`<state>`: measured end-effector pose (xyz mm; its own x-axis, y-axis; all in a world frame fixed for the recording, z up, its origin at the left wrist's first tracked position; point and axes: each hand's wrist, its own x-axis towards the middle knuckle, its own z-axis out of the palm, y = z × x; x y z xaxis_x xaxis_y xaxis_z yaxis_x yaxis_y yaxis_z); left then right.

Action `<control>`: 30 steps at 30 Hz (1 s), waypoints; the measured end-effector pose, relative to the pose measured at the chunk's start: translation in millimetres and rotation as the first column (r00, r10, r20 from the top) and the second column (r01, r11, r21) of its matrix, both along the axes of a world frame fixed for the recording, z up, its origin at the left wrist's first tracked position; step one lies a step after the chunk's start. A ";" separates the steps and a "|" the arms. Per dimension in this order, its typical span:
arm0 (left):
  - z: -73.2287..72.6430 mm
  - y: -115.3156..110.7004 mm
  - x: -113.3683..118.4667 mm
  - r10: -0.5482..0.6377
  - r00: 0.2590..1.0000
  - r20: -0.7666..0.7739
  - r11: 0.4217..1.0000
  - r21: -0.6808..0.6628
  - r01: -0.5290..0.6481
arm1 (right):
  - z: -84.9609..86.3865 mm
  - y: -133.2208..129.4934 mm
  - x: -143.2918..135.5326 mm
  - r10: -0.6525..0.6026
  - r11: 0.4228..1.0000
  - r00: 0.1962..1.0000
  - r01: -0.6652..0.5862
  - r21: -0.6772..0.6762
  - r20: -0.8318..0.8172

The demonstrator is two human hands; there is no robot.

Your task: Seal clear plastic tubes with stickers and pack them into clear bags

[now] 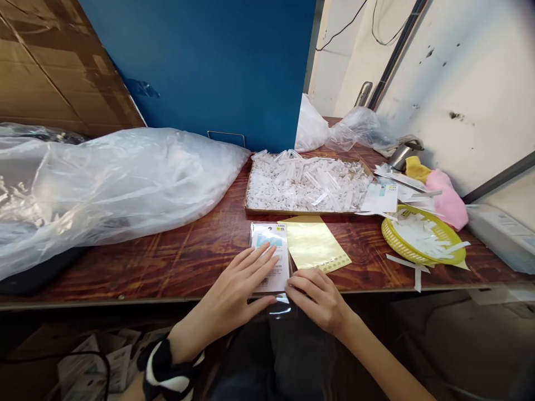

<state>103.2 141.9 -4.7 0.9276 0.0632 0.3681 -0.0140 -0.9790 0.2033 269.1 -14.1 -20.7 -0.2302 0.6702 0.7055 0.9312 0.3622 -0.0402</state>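
Note:
A white printed card (270, 229) in a clear plastic sleeve (281, 308) lies at the table's front edge, the sleeve's open-looking lower end hanging over it. My left hand (238, 284) rests flat on the card with its fingers stretched out. At the lower right edge of the sleeve, my right hand (315, 298) has its fingers curled and pinched on the plastic. Just right of the card lies a yellow sheet (315, 242) with a row of small round stickers along its near edge.
Behind the card is a shallow box (307, 211) heaped with small clear plastic pieces. A yellow basket (388, 242) of white strips stands right, near a pink cloth (447, 197). A large plastic bag (159, 184) covers the left, before a blue panel (209, 67).

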 end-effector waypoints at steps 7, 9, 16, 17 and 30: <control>-4.4 0.9 19.5 -0.020 1.000 0.020 0.997 0.073 0.018 | -6.4 -2.5 2.9 -0.001 1.000 1.000 0.002 -0.024 0.019; -5.1 0.5 20.4 -0.010 0.999 0.053 0.997 0.073 0.006 | -8.1 -1.8 3.8 0.004 0.999 0.999 -0.002 -0.049 0.032; 3.5 11.3 4.5 -0.019 0.999 -0.029 0.985 -0.172 0.014 | -11.3 3.7 0.8 0.015 0.998 0.984 -0.025 -0.057 -0.176; 3.5 13.3 -2.8 -0.023 0.999 -0.034 0.976 -0.216 0.015 | -10.9 3.8 0.2 0.008 0.998 0.980 -0.019 -0.055 -0.201; -22.3 -0.8 -17.6 -0.044 0.958 0.285 0.994 -0.083 0.070 | -7.5 -1.5 2.5 0.004 0.989 0.892 -0.070 -0.129 -0.452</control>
<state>85.6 141.1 -27.0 0.7899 0.0585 0.6105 -0.1392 -0.9524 0.2713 271.6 -15.6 -28.1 0.0628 0.7655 0.6403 0.7872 0.3563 -0.5033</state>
